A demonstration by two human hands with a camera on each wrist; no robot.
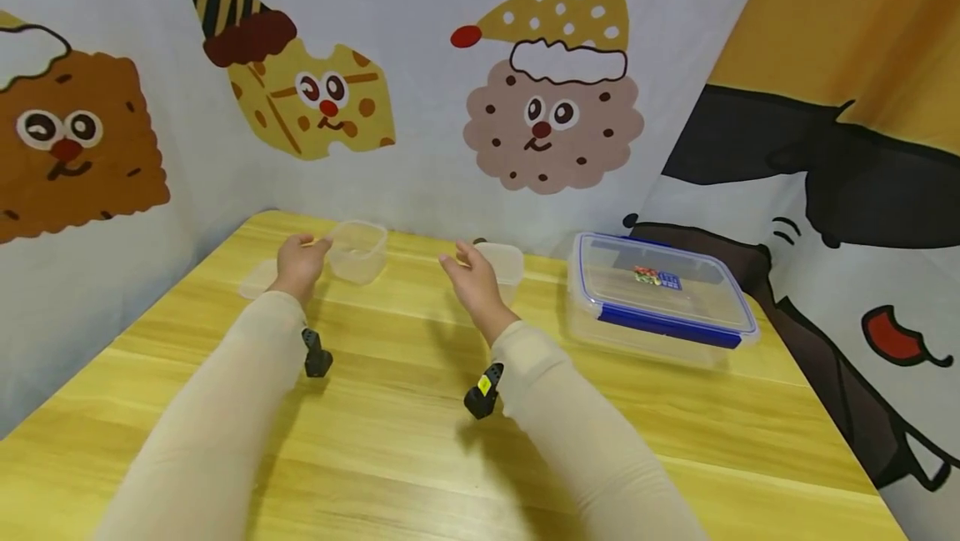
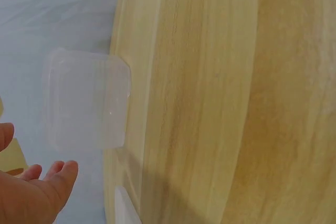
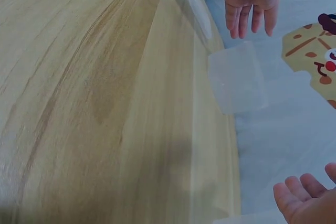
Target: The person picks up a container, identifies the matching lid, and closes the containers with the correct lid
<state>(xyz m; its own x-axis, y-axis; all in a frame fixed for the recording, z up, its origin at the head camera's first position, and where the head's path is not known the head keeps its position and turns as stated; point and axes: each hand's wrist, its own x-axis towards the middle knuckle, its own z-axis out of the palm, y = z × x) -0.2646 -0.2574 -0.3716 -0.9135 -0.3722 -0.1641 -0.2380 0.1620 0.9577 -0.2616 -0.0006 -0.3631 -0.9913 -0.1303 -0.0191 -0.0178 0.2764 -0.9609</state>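
My left hand (image 1: 300, 266) hovers over the table's back left, beside a small clear plastic container (image 1: 358, 252). Its fingers are loosely bent and hold nothing; in the left wrist view, the fingertips point toward the side of the container (image 2: 86, 100). A flat translucent lid (image 1: 257, 279) lies partly behind that hand. Held up with the palm turned inward, my right hand (image 1: 476, 284) is empty, its fingers relaxed. Just behind it stands a second translucent piece (image 1: 506, 262), partly covered by the hand. Between both hands, the right wrist view shows the small container (image 3: 237, 80) upright.
A large clear storage box (image 1: 660, 295) with a blue-edged lid and blue clips stands on the right of the wood-grain table (image 1: 390, 441). Close behind the table's back edge hangs a cloth (image 1: 420, 182) printed with cartoon biscuits. Each wrist carries a small black camera (image 1: 483, 391).
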